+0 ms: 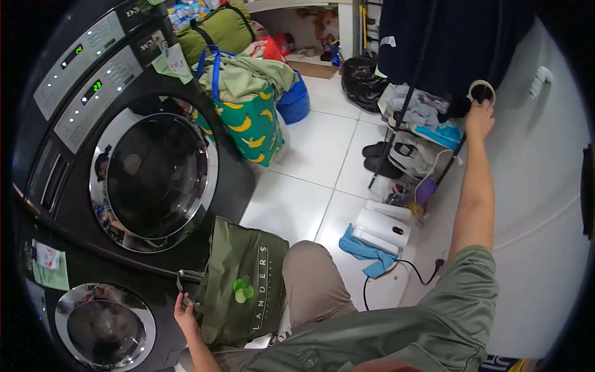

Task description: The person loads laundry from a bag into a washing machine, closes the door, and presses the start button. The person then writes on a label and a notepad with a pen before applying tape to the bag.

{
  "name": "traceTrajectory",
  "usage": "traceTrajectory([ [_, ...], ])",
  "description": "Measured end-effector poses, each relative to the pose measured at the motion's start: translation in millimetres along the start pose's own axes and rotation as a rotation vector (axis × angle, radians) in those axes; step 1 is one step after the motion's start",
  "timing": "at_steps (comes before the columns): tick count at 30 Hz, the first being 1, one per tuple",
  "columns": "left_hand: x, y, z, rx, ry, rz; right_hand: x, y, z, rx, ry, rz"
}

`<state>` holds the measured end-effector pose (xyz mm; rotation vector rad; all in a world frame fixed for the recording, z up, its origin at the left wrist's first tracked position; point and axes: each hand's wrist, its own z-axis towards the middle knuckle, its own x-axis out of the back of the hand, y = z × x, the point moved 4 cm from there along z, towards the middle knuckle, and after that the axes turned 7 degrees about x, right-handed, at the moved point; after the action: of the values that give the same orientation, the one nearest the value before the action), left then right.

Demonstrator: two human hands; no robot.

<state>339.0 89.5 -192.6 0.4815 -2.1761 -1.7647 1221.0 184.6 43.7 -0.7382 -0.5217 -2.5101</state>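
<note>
My right hand [480, 119] is stretched far out to the right, its fingers closed on the lower edge of a roll of tape [481, 91] near the white wall. At the lower left, my left hand [186, 312] is beside the top edge of a dark green bag [232, 266] with LANDERS printed on it. Its fingers are bent together near a small strip; what they grip is too small to make out. The green bag rests against my knee, in front of the black machines.
Black front-loading machines [158, 177] fill the left side. A banana-print bag [251, 127] and a blue bag [294, 99] stand on the tiled floor. At the right are a clothes rack, slippers [379, 160], a white device [382, 228], a blue cloth [365, 251] and a black cable.
</note>
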Motion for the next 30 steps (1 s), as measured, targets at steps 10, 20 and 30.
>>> traceTrajectory([
  [10, 12.5, -5.2, -29.9, 0.043, 0.024, -0.034, 44.4, 15.7, 8.1, 0.065, 0.637, -0.027],
  [20, -34.6, 33.4, -28.1, -0.089, -0.066, 0.305, 313.7, -246.7, -249.8, 0.761, -1.331, 2.391],
  [30, -12.7, 29.9, -58.2, -0.188, -0.234, 0.310, 425.3, -351.1, -447.6, 1.366, -1.588, 1.887],
])
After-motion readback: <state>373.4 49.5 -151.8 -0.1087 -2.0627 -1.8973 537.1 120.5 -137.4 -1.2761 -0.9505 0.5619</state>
